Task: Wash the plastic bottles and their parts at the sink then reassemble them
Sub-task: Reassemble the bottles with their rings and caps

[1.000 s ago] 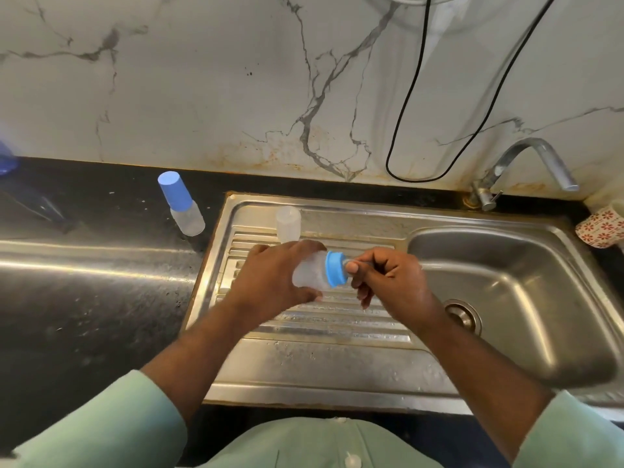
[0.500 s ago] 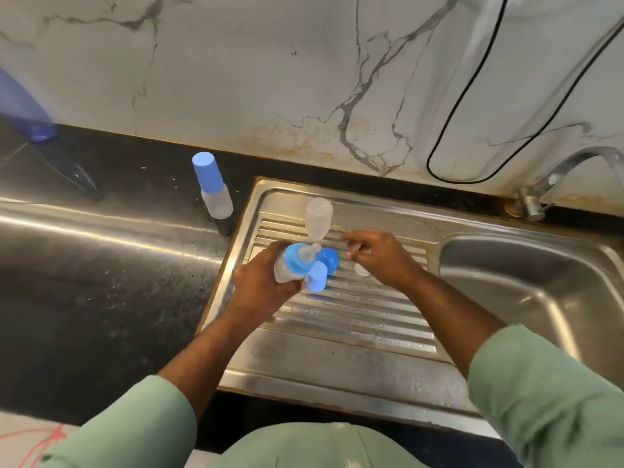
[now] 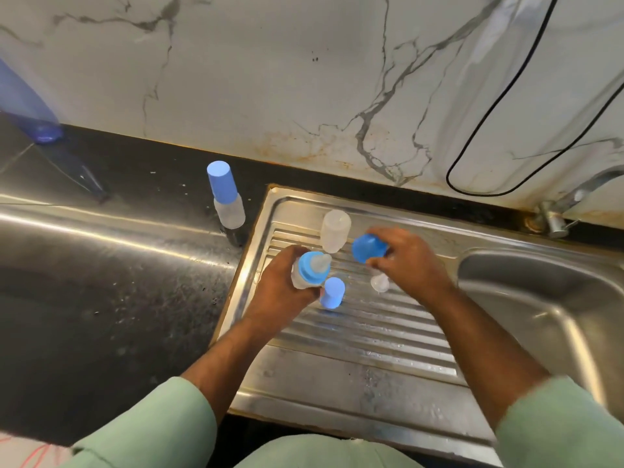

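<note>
Both hands work over the ribbed draining board [image 3: 354, 336] of the steel sink [image 3: 526, 298]. The left hand [image 3: 280, 292] curls its fingers round a small translucent bottle [image 3: 299, 276], which carries a blue collar [image 3: 312, 266] and a clear teat [image 3: 320, 263] at its top; the bottle is held clear of the board with its top tilted up and to the right. The right hand [image 3: 405, 261] grips a blue cap [image 3: 368, 248] between thumb and fingers, with the cap's open mouth turned to the left. Cap and teat are near each other but apart.

On the draining board, just below the held bottle, a second blue cap [image 3: 332, 293] stands upright. A bare translucent bottle [image 3: 334, 231] with no top stands at the back of the board, between the two hands. A small clear part [image 3: 380, 283] lies on the ribs under the right hand; its shape is too blurred to tell.

On the black counter [image 3: 101, 298] to the left of the sink stands an assembled bottle [image 3: 228, 201] with its blue cap on. A tap [image 3: 567, 204] sits at the right rear, and a black cable [image 3: 486, 113] loops across the marble wall [image 3: 270, 79]. Pale green sleeves [image 3: 152, 420] cover both forearms.
</note>
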A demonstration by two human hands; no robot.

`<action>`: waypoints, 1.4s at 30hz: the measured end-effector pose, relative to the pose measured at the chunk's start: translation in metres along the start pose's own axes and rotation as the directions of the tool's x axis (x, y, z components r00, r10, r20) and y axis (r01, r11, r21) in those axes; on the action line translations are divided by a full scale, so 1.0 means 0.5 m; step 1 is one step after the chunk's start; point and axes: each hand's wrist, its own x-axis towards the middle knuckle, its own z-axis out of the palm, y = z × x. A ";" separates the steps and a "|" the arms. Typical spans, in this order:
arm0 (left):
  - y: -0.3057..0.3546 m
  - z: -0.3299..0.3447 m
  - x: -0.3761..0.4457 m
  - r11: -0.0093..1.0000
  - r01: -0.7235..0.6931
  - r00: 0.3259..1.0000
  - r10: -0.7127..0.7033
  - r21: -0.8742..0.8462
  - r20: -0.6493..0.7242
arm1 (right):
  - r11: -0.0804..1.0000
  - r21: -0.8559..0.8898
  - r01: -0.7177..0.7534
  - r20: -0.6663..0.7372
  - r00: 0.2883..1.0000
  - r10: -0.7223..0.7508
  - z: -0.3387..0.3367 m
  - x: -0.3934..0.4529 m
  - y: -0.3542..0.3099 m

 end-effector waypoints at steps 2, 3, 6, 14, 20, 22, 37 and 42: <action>-0.003 0.004 0.000 0.999 -0.011 1.000 0.011 -0.030 -0.019 | 0.994 0.095 0.057 -0.323 0.946 -0.024 -0.084 -0.049 -0.057; 0.000 0.006 0.000 0.999 -0.019 1.000 0.018 -0.047 -0.025 | 0.990 0.071 0.119 -0.472 0.879 -0.072 -0.105 -0.065 -0.080; 0.013 0.013 -0.003 0.997 -0.041 0.999 0.038 -0.069 -0.034 | 0.997 -0.070 0.026 -0.219 0.975 -0.041 -0.083 -0.062 -0.084; 0.023 0.010 0.001 0.997 -0.065 0.998 0.065 -0.037 -0.013 | 0.983 0.054 0.174 0.057 0.982 -0.177 -0.133 -0.072 -0.149; 0.031 -0.021 -0.017 0.997 -0.055 0.998 0.056 0.052 -0.020 | 0.938 0.044 0.344 0.006 0.939 -0.345 -0.159 -0.061 -0.184; 0.034 -0.029 -0.021 0.992 -0.082 0.996 0.084 0.096 -0.015 | 0.919 0.001 0.395 0.111 0.913 -0.392 -0.150 -0.056 -0.205; -0.010 -0.101 -0.058 0.974 -0.202 0.975 0.209 0.099 -0.069 | 0.983 -0.056 0.174 0.060 0.983 -0.171 0.017 -0.050 -0.300; -0.069 -0.138 -0.060 0.993 -0.114 0.978 0.105 -0.042 -0.180 | 0.995 -0.031 0.099 -0.003 0.995 -0.100 0.089 -0.031 -0.374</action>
